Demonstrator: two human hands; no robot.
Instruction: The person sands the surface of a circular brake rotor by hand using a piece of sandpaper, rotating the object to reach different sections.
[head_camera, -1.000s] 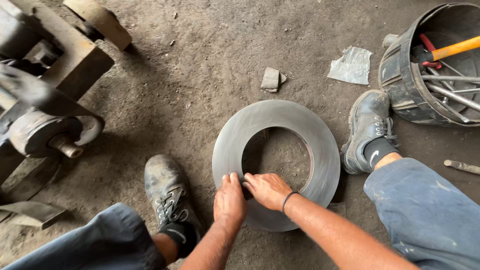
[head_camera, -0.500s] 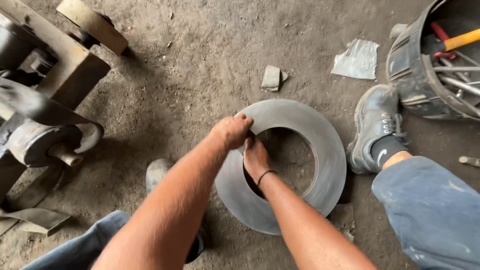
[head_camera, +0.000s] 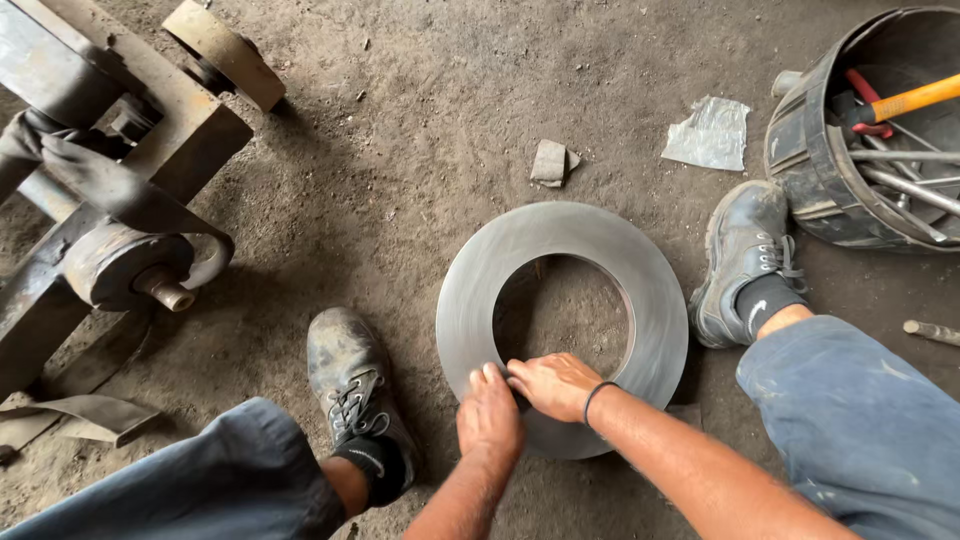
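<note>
A flat grey metal ring (head_camera: 655, 290), wound like a coil of strip, lies on the dirt floor between my feet. My left hand (head_camera: 490, 415) rests on its near part with the fingers curled over the metal. Beside it, my right hand (head_camera: 555, 385), with a dark band on the wrist, grips the ring's inner edge, fingertips pointing left and touching the left hand. My left shoe (head_camera: 350, 385) is just left of the ring and my right shoe (head_camera: 745, 260) touches its right side.
A heavy rusty machine frame with a roller (head_camera: 120, 265) and a dark belt fills the left side. A black bucket (head_camera: 800, 160) with rods and an orange-handled tool stands at the top right. A crumpled scrap (head_camera: 710, 135) and a small block (head_camera: 550, 162) lie beyond the ring.
Half a second ago my left arm reached across to the ring's far left edge. It has now come back to the near edge beside my right hand.
</note>
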